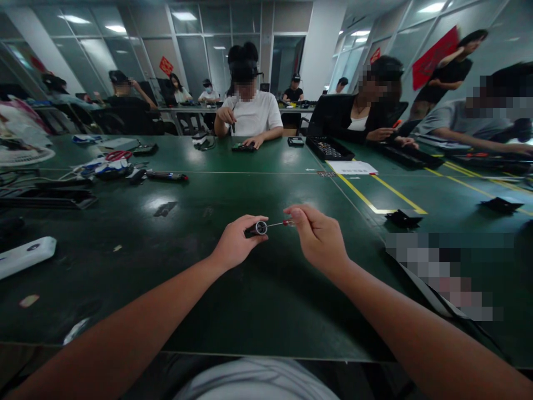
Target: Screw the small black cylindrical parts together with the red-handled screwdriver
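Note:
My left hand [237,241] is closed around a small dark cylindrical part [256,228] with a round silvery end that faces me. My right hand [316,236] pinches a thin tool with a red tip [287,223]; its metal shaft reaches to the silvery end of the cylinder. Both hands hover over the dark green table [233,294], close together at its middle.
A white flat device [25,255] lies at the left edge. Cables, a marker-like pen [166,176] and black trays sit at the left rear. Small black parts [403,217] lie right of yellow floor-tape lines. Several people work at the far side and right.

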`<action>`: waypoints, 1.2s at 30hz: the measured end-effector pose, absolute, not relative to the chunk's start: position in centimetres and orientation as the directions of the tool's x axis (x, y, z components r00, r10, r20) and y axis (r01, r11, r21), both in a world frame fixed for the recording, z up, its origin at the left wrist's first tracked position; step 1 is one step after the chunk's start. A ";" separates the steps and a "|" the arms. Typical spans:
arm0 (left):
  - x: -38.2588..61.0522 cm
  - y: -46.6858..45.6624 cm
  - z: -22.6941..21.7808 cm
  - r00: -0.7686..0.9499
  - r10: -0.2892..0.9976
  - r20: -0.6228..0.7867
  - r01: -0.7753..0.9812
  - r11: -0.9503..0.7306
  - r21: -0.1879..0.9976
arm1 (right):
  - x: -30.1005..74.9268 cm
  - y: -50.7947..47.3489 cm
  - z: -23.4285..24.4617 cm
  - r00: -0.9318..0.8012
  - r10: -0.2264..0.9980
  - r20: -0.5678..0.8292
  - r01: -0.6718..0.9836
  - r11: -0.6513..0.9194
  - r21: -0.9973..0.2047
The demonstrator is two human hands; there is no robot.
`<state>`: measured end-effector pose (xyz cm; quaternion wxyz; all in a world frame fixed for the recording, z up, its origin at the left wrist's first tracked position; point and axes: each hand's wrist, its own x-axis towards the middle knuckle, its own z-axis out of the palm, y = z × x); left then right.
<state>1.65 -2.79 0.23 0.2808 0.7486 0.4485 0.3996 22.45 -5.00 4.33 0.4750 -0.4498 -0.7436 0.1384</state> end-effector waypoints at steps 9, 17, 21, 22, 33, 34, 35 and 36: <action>1.5 -2.7 0.2 0.256 0.895 0.365 0.462 -0.445 0.767 | 22.6 -4.6 4.0 -0.147 0.822 0.550 0.518 0.538 -0.665; 1.6 -2.9 0.3 0.264 0.898 0.353 0.455 -0.439 0.775 | 22.4 -4.5 4.0 -0.148 0.811 0.566 0.567 0.538 -0.624; 1.5 -2.9 0.4 0.252 0.901 0.354 0.460 -0.433 0.776 | 22.5 -4.4 3.6 -0.153 0.793 0.590 0.511 0.574 -0.639; 1.5 -2.9 0.3 0.258 0.899 0.354 0.459 -0.436 0.774 | 22.5 -4.5 3.7 -0.156 0.799 0.580 0.506 0.569 -0.648; 1.3 -2.7 0.2 0.252 0.903 0.348 0.462 -0.428 0.777 | 22.5 -4.6 3.9 -0.166 0.815 0.555 0.545 0.545 -0.637; 1.3 -2.7 0.2 0.248 0.905 0.347 0.463 -0.425 0.778 | 22.5 -4.6 3.9 -0.171 0.814 0.554 0.532 0.550 -0.644; 1.3 -2.7 0.2 0.246 0.905 0.347 0.464 -0.424 0.778 | 22.5 -4.6 3.9 -0.179 0.818 0.547 0.525 0.550 -0.650; 1.4 -2.7 0.2 0.247 0.905 0.348 0.464 -0.425 0.777 | 22.5 -4.7 4.0 -0.187 0.824 0.535 0.525 0.544 -0.654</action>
